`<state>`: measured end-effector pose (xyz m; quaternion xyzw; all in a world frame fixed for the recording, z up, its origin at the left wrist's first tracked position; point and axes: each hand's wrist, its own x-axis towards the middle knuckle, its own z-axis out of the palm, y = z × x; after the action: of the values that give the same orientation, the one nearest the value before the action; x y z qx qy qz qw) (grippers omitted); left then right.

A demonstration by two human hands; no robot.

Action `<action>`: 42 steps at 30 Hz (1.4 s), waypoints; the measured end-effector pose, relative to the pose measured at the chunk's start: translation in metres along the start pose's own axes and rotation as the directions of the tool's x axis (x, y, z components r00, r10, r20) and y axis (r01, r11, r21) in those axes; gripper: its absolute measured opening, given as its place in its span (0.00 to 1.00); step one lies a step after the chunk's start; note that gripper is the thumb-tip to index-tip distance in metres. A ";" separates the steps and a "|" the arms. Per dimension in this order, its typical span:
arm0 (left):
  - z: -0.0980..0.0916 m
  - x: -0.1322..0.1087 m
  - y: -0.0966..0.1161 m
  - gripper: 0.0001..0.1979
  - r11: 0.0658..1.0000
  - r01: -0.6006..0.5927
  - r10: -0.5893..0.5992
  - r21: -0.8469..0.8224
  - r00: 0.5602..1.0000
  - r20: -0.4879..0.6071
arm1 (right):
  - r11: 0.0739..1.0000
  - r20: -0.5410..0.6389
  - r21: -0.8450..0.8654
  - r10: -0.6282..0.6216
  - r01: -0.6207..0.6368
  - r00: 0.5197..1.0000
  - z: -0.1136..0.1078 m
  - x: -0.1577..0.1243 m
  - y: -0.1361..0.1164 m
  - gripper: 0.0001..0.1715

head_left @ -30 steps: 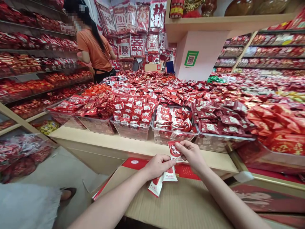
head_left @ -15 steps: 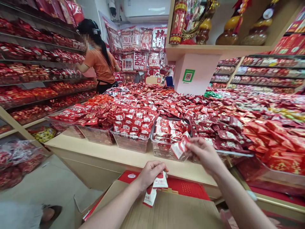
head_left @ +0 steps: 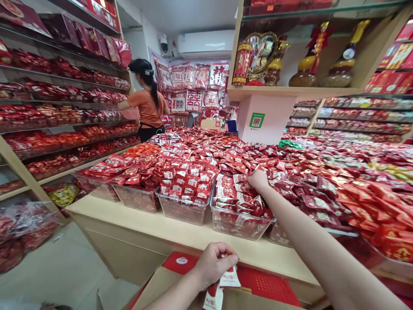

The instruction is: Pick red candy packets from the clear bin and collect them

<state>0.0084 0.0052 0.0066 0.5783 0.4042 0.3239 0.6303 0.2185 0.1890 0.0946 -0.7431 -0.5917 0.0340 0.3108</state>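
My left hand [head_left: 217, 263] is closed on a small bunch of red-and-white candy packets [head_left: 229, 277], held over the cardboard box. Their white ends hang below my fingers. My right hand [head_left: 259, 181] reaches to the back of a clear plastic bin [head_left: 241, 226] filled with rows of similar red-and-white packets [head_left: 226, 189]. Its fingers are bent and pinched together at a packet standing at the bin's back right; the fingertips are partly hidden. Below my left hand, the cardboard box [head_left: 176, 282] shows a red flap [head_left: 264, 287] against the counter.
More bins of red packets [head_left: 185, 185] line the wooden counter [head_left: 135, 224]. Orange-red packets [head_left: 380, 211] lie to the right. A shelf unit [head_left: 290, 91] overhangs the counter. A person in an orange top [head_left: 148, 107] stands at the left shelves. A bagged bundle [head_left: 26, 228] sits lower left.
My right hand has moved from the bin's front, where it held a packet, to its back. My left hand keeps its packets. The view has tilted up slightly.
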 end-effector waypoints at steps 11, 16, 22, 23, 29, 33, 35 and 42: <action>0.000 0.001 0.001 0.15 0.999 0.005 -0.006 0.034 1.000 0.029 | 0.910 0.188 -0.328 -0.201 0.254 0.961 -0.003 -0.010 -0.002 0.15; 0.001 0.001 0.002 0.15 0.998 0.019 -0.020 0.052 1.000 0.021 | 0.885 0.229 -0.373 -0.202 0.278 0.952 -0.005 -0.008 -0.003 0.17; -0.002 0.000 0.005 0.11 0.992 0.048 -0.043 -0.116 0.998 0.046 | 0.900 0.084 -0.248 -0.349 0.358 0.933 -0.028 -0.030 -0.017 0.16; -0.003 0.000 0.006 0.10 0.985 0.045 -0.037 -0.166 0.998 0.050 | 0.915 0.057 -0.168 -0.363 0.368 0.930 -0.035 -0.044 -0.020 0.14; -0.001 -0.002 0.019 0.22 0.937 -0.203 0.182 -0.283 0.978 -0.099 | 0.919 0.433 0.335 -0.348 0.210 0.832 -0.051 -0.169 -0.016 0.16; 0.004 -0.001 0.020 0.27 0.935 -0.271 0.240 -0.228 0.959 -0.153 | 0.749 0.556 0.642 -0.307 -0.164 0.773 -0.026 -0.213 -0.005 0.18; 0.004 0.000 0.017 0.29 0.940 -0.272 0.236 -0.205 0.954 -0.183 | 0.615 0.565 0.724 -0.270 -0.312 0.779 -0.014 -0.218 -0.002 0.19; 0.002 0.005 0.012 0.16 0.993 -0.054 0.044 -0.108 0.995 -0.094 | 0.452 0.537 0.781 -0.134 -0.431 0.833 -0.012 -0.218 0.008 0.18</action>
<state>0.0130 0.0097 0.0178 0.5368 0.3997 0.3875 0.6340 0.1659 -0.0134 0.0313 -0.4845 -0.4769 0.5646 0.4681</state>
